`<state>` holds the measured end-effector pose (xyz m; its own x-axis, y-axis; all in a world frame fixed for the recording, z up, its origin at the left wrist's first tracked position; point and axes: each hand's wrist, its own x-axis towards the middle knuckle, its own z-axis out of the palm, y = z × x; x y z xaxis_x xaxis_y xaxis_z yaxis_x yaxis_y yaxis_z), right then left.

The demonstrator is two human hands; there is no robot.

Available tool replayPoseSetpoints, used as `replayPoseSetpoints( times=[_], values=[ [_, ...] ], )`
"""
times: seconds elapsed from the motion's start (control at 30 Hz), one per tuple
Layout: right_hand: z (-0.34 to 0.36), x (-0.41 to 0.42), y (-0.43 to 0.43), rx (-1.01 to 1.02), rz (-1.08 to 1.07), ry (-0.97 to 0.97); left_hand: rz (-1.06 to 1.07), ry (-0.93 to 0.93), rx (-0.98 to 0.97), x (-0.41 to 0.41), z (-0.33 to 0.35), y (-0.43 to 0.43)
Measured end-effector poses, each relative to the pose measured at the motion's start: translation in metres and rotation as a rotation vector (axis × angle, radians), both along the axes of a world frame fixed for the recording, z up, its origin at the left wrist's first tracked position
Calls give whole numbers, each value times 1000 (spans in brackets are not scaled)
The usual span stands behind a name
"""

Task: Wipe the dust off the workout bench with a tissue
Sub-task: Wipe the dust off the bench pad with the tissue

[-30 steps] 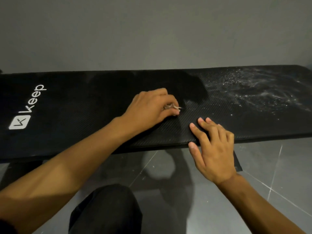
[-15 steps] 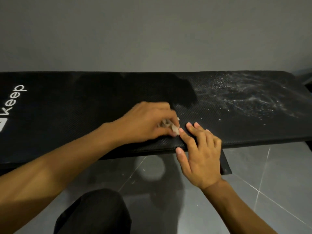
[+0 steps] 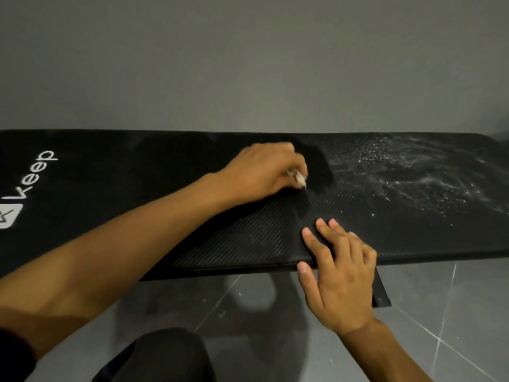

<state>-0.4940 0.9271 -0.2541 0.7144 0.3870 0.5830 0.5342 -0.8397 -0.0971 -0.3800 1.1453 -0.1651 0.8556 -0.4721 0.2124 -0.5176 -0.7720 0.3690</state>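
Head view: the left hand [image 3: 264,172] lies on the middle of the black surface [image 3: 137,188]. Its fingers are curled round a small crumpled tissue [image 3: 298,179], and only a pale tip of it shows under the knuckles. The right hand [image 3: 341,277] holds nothing. Its fingers lie straight and flat on the near edge of the surface, and the thumb hangs over the edge.

The white dust [image 3: 413,175] covers the right part of the surface, just to the right of the tissue. The left part, with the "Keep" logo [image 3: 35,172], looks dark and clean.

I think several things can go wrong from here:

- **Smearing.** The tissue is a very small wad, so it can fill up fast and then only smear the dust in streaks.
- **Grains left behind.** The surface has a fine woven texture, and grains can stay in the grooves if the pressure is light.
- **Tearing.** The same texture can tear the thin paper if the pressure is hard.
- **Dust on the floor.** A stroke toward the near edge can push dust down on the grey floor [image 3: 454,312].
- **Dust carried back.** Such a stroke can also push dust onto the flat right hand, which can then carry it to the clean part.
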Motion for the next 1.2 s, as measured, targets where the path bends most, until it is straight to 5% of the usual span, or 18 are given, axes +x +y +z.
replayPoseSetpoints(
  times=[0.07,0.23,0.4,0.57,0.77,0.93,1.1,1.2],
  values=[
    [0,0,0,2,-1,5,126,-25,19,14,0,4],
    [-2,1,2,28,-3,-16,-266,43,-38,-26,-6,-11],
    [-2,0,3,22,2,-14,87,-4,-20,11,0,8],
    [-1,2,2,32,9,-18,-238,58,-38,-29,-8,-3],
    [0,1,2,16,1,-2,321,-38,-51,24,-13,17],
    [-3,3,2,32,1,-19,34,-56,47,-10,-9,19],
    [-3,3,4,43,10,-22,386,-134,42,20,-15,47],
    [-5,4,2,48,8,-27,150,-75,17,10,-14,19]
  ],
)
